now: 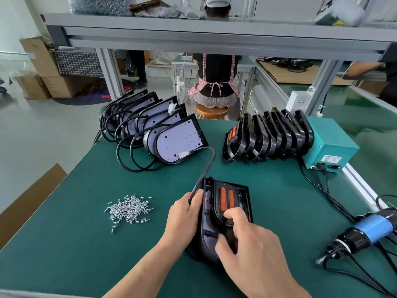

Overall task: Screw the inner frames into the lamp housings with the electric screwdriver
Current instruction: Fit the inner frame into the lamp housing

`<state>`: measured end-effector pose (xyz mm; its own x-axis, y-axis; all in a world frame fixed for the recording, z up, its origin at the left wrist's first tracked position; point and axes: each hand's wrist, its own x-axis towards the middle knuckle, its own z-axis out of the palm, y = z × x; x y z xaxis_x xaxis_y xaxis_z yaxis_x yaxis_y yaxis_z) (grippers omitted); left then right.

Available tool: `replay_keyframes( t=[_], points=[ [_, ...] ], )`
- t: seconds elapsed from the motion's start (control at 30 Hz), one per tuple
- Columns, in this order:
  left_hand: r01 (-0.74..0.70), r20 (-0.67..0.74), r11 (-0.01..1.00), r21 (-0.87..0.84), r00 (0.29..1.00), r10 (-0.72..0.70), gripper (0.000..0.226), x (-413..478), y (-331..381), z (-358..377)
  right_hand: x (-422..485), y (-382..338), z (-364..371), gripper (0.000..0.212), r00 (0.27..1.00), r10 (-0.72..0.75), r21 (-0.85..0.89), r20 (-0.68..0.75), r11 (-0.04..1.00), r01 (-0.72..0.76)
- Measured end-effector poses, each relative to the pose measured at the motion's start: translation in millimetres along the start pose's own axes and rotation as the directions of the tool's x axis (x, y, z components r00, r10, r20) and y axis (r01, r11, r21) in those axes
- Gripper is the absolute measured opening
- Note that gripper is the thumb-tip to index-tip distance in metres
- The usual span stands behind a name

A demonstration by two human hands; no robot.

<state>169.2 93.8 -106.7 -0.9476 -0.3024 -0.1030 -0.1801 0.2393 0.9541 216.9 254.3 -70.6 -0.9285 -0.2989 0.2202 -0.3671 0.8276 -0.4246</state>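
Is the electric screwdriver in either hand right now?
No: the electric screwdriver lies on the mat; the left hand and right hand hold the lamp housing.

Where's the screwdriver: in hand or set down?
Set down: screwdriver lies on the mat; left hand grips the lamp housing, right hand the inner frame.

The right hand hides the near ends of inner frame and lamp housing; the picture's edge crops the electric screwdriver.
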Motion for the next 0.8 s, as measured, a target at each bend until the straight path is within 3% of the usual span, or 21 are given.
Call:
replay_keyframes(
  t=[0.23, 0.37, 0.47, 0.63, 0.8],
  points=[
    [0.01, -0.015, 1.0, -0.021, 1.0, -0.011, 0.051, 3, -4, 0, 5, 10, 5, 0.031, 0.996, -0.085, -0.058, -0.008, 0.995, 0.085],
    [0.036, 0.037, 0.999, -0.028, 0.999, -0.035, 0.056, 4, -8, 1, 0, 15, 12, 0.029, 0.979, -0.161, -0.105, -0.125, 0.983, 0.148],
    [-0.018, -0.014, 1.0, -0.025, 1.0, 0.017, 0.042, 8, -10, 5, -5, 19, 16, 0.028, 0.966, -0.171, -0.077, -0.194, 0.984, 0.158],
    [-0.286, -0.15, 0.949, 0.134, 0.941, 0.305, 0.038, 29, 3, 1, -9, 19, 23, 0.032, 0.949, -0.174, -0.069, -0.264, 0.984, 0.162],
    [-0.122, -0.259, 0.923, 0.364, 0.939, 0.226, 0.044, 52, -2, -3, -13, 20, 25, 0.031, 0.921, -0.209, -0.101, -0.328, 0.977, 0.186]
  ],
)
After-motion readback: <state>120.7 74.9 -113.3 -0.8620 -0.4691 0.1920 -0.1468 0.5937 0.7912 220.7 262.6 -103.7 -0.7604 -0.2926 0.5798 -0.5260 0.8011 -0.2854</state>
